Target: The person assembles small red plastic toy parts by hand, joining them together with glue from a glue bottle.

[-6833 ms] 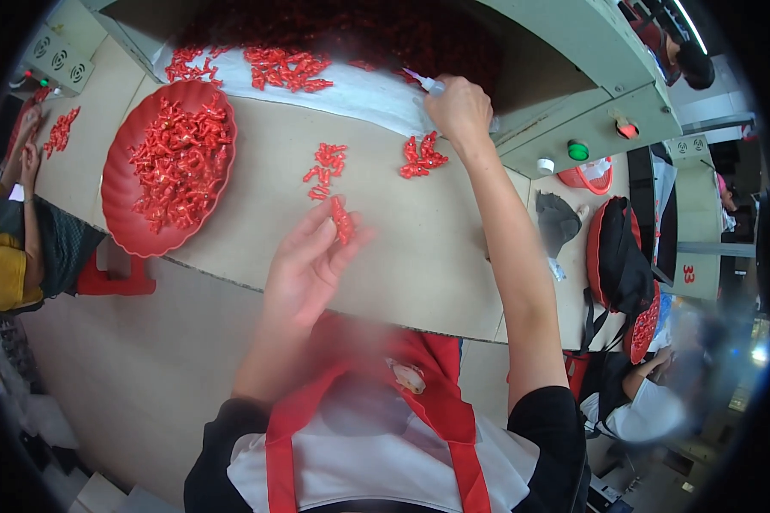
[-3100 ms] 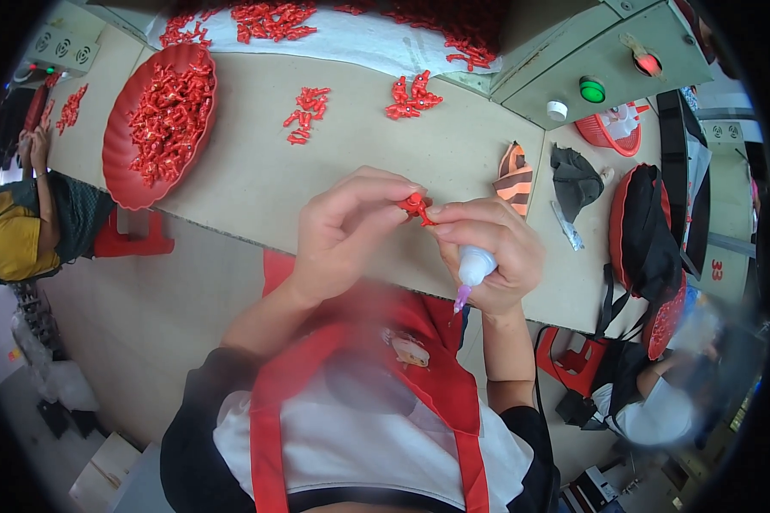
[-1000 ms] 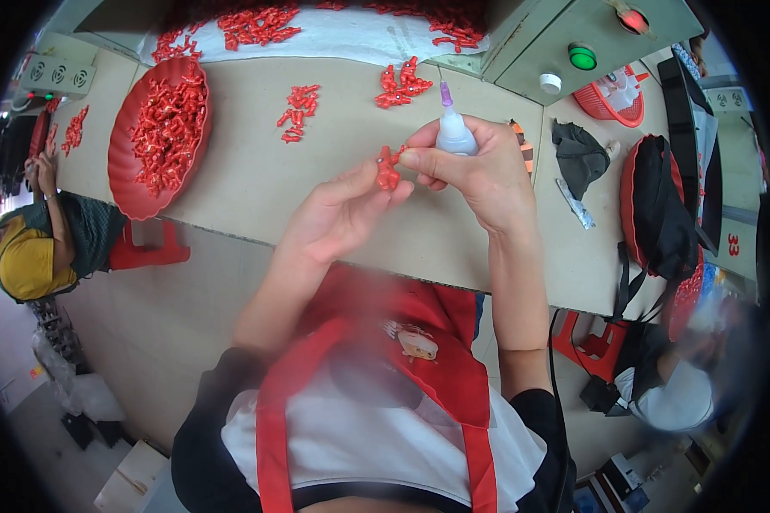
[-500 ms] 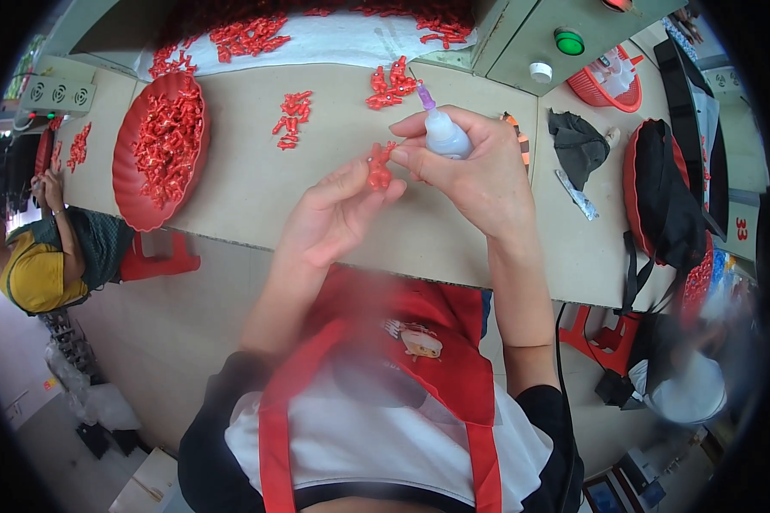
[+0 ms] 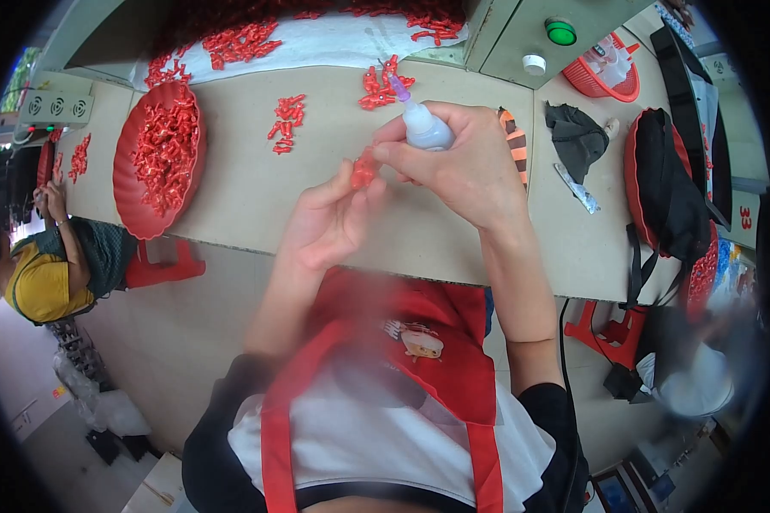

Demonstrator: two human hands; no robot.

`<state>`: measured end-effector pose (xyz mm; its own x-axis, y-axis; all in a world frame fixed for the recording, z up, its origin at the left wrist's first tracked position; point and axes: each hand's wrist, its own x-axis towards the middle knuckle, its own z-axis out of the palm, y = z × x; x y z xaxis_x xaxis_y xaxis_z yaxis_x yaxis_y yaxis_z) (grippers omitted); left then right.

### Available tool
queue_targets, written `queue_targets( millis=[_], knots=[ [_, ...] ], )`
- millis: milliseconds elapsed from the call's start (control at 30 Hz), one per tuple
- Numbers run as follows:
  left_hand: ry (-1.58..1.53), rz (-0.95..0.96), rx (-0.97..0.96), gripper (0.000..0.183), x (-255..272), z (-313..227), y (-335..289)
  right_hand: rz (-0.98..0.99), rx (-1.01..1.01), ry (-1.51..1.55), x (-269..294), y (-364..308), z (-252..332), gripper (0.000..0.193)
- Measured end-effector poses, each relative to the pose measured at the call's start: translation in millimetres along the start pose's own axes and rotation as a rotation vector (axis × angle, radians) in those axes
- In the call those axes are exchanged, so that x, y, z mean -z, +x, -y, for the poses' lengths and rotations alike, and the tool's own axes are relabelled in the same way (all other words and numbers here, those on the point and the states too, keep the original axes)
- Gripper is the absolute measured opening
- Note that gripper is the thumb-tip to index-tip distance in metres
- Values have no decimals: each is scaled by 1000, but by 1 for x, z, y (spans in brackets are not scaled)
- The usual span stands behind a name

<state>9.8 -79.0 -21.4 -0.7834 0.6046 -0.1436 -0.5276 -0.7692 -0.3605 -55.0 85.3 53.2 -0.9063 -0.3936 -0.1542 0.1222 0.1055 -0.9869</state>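
Note:
My left hand (image 5: 332, 224) is closed on a small red plastic figure (image 5: 365, 170), pinched between thumb and fingertips above the table. Against it my right hand (image 5: 470, 162) brings its thumb and fingertips, touching the figure's upper end. Wrapped in that same right hand is a translucent squeeze bottle (image 5: 428, 130) with a purple needle tip (image 5: 399, 88) angled up and away from me. Just beyond the tip lies a cluster of red figures (image 5: 373, 92). A short column of loose red pieces (image 5: 287, 124) rests farther left.
On the left, a red scalloped tray (image 5: 125, 184) holds many red pieces. More pieces lie on white cloth (image 5: 316, 53) in the cabinet opening. A dark cloth (image 5: 573, 137), red basket (image 5: 631, 84) and black bag (image 5: 669, 184) stand right. A person (image 5: 51, 265) sits far left.
Both hands have moved slightly left with the figure and bottle. The whole view has shifted a little. The grips look the same.

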Motion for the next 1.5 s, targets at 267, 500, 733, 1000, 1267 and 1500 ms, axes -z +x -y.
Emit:
queue_targets(
  millis=[267, 500, 733, 1000, 1267, 1500],
  knots=[
    [-38, 35, 60, 30, -1, 2, 4, 13, -47, 84, 0, 0, -4, 12],
    [-49, 37, 69, 30, -1, 3, 5, 30, -47, 103, 1, 0, -5, 13],
    [-86, 126, 89, 39, 11, 3, 7, 50, -74, 157, 0, -3, 0, 12],
    [-98, 210, 116, 52, 9, 6, 10, 108, -75, 197, 1, -2, -1, 10],
    [-81, 100, 87, 38, -3, 14, 15, 94, -66, 159, 5, -1, -4, 14],
    [-90, 283, 162, 52, 12, 3, 25, 102, -57, 117, 15, 5, -12, 14]
  ],
)
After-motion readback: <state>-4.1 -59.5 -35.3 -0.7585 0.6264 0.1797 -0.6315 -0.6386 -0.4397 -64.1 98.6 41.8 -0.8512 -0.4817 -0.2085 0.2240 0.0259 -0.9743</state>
